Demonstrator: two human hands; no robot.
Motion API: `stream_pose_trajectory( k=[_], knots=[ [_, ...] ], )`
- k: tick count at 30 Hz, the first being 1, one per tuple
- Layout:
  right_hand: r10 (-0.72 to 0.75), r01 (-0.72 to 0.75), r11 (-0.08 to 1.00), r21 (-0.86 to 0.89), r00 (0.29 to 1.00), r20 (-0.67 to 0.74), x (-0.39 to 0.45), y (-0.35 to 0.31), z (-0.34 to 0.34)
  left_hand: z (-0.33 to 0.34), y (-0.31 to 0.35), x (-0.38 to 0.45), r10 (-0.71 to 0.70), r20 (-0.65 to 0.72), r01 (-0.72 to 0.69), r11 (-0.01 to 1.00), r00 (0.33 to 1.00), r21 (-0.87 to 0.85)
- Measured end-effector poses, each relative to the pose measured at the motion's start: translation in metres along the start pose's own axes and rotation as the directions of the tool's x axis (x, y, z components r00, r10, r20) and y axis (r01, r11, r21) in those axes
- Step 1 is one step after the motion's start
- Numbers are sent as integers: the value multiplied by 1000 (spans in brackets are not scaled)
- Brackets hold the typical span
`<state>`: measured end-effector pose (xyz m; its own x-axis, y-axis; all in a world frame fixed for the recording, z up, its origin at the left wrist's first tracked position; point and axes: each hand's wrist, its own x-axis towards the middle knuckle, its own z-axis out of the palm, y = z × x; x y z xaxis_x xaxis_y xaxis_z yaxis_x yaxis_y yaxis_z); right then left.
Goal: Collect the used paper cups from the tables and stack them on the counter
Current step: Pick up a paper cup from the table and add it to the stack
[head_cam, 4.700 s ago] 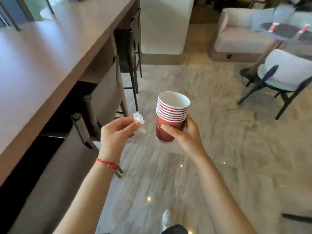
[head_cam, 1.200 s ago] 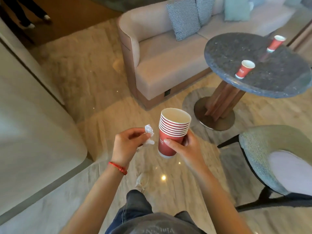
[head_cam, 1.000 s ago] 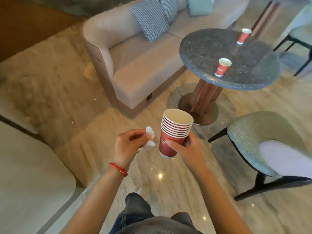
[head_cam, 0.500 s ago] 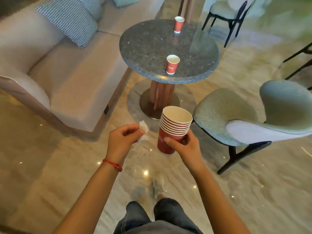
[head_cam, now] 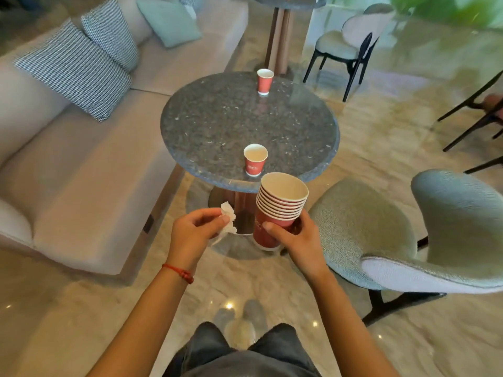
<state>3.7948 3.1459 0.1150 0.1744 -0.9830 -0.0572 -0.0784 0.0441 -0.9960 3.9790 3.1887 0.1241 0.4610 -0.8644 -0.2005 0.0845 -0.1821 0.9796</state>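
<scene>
- Beside the round speckled stone table [head_cam: 313, 126], the right hand [head_cam: 295, 238] grips the nested stack of red paper cups [head_cam: 276, 210], ready for more.
- Left hand [head_cam: 194, 232] pinches a crumpled white tissue [head_cam: 228, 213].
- Two single red paper cups [head_cam: 255, 160] wait on top.

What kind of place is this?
Probably a café or lounge: a round stone table holding paper cups, a long sofa with cushions, and padded chairs on a shiny floor.

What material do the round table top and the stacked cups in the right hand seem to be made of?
Round table top: probably polished granite or terrazzo; dark grey, pale speckles, glossy reflections, rough chipped-looking edge.
Stacked cups: paper, seemingly; red matte outside, cream inside, thin rolled rims. The right hand holds them.
</scene>
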Motion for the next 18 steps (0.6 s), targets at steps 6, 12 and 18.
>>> stream_pose_trajectory(
  k=[6,12,18],
  knots=[
    [26,-22,998,50,998,-65,74,5,7,15,10,69,-31,39,31,999,999,-12],
    [61,-53,998,44,978,-198,146,21,29,21,9,156,-71,116,69,997,991,18],
    [51,-60,998,-20,950,-309,208,33,53,18,19,236,-107,169,99,994,980,56]
  ],
)
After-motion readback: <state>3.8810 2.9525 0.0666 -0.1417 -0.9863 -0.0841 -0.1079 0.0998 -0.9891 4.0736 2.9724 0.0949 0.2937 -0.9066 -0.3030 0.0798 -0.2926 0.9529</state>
